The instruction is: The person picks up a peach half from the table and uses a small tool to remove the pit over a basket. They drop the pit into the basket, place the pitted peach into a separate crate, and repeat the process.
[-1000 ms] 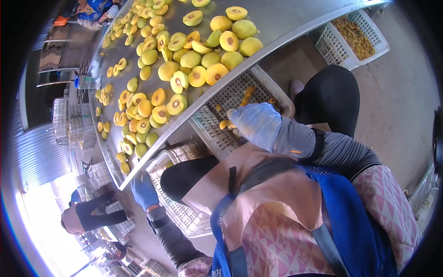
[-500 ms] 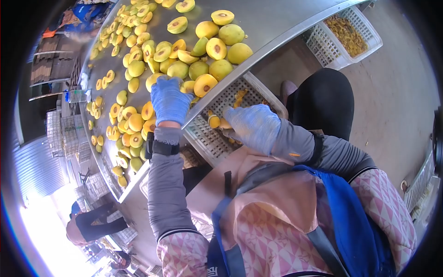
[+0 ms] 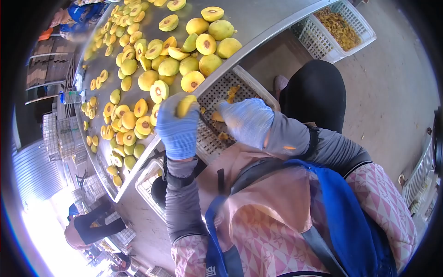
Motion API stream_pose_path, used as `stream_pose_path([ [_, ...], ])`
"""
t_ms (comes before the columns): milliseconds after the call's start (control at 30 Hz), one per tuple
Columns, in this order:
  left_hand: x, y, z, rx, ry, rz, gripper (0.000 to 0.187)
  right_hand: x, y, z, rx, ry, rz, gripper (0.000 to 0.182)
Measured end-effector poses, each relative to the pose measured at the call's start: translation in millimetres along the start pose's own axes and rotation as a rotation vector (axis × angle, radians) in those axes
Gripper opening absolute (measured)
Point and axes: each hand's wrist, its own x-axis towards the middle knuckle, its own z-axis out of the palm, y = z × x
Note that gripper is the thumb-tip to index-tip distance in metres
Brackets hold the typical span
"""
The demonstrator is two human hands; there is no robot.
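Observation:
In the head view, my left hand (image 3: 177, 131), in a blue knit glove, is closed around a yellow peach half (image 3: 186, 105) just in front of the table edge. My right hand (image 3: 249, 121), gloved the same way, is curled over a white slatted crate (image 3: 213, 147) below the edge. A dark, thin curved piece and an orange bit show by its fingertips; I cannot tell what it grips. Orange scraps (image 3: 233, 93) lie in that crate. Close beyond my left hand, a cut peach half with its brown pit (image 3: 159, 91) rests on the metal table (image 3: 258, 21).
Many halved yellow-green peaches (image 3: 128, 120) spread over the table. A second white crate (image 3: 364, 30) holds peelings at the upper right. Another white crate (image 3: 146, 183) stands under the table's left end. A person (image 3: 94, 226) bends over at the lower left; stacked crates (image 3: 57, 134) stand beyond.
My left hand has come back from the peach pile toward my right hand, with a peach half in it. The yellow piece by my right fingertips no longer shows there. The view has shifted slightly.

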Motion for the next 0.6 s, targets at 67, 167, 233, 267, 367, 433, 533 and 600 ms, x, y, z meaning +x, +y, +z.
stream_pose_path([
  [67, -2.9, 1.0, -11.0, -0.536, 0.021, -0.500, 0.023, -1.2, -1.2, -9.9, 0.235, 0.067, -0.031, 0.024],
  [167, -20.2, -10.0, -8.9, -0.975, 0.002, -0.568, 0.029, 1.2, -11.5, -8.5, 0.594, 0.149, -0.140, 0.033],
  [233, -27.7, -13.7, -2.0, -1.048, 0.008, -0.615, 0.041, -2.8, -20.0, -5.2, 0.602, 0.096, -0.097, 0.032],
  [267, -27.3, 5.0, -5.2, -1.254, 0.039, -0.625, 0.046, -4.9, -21.2, 1.0, 0.596, 0.118, -0.084, 0.032],
  [367, -29.4, 20.8, -1.1, -1.410, 0.126, -0.638, 0.058, -3.8, -17.5, 10.1, 0.527, 0.177, -0.155, 0.031],
  [433, -32.7, 19.3, 2.2, -1.309, 0.107, -0.549, 0.057, -4.5, -19.4, 10.5, 0.469, 0.221, -0.225, 0.030],
  [533, -34.0, 20.8, 7.9, -1.245, 0.145, -0.538, 0.054, -6.8, -27.7, 4.5, 0.441, 0.178, -0.060, 0.031],
  [600, -34.4, 22.8, 8.2, -1.196, 0.148, -0.507, 0.053, -7.8, -28.3, 4.2, 0.343, 0.211, -0.072, 0.034],
])
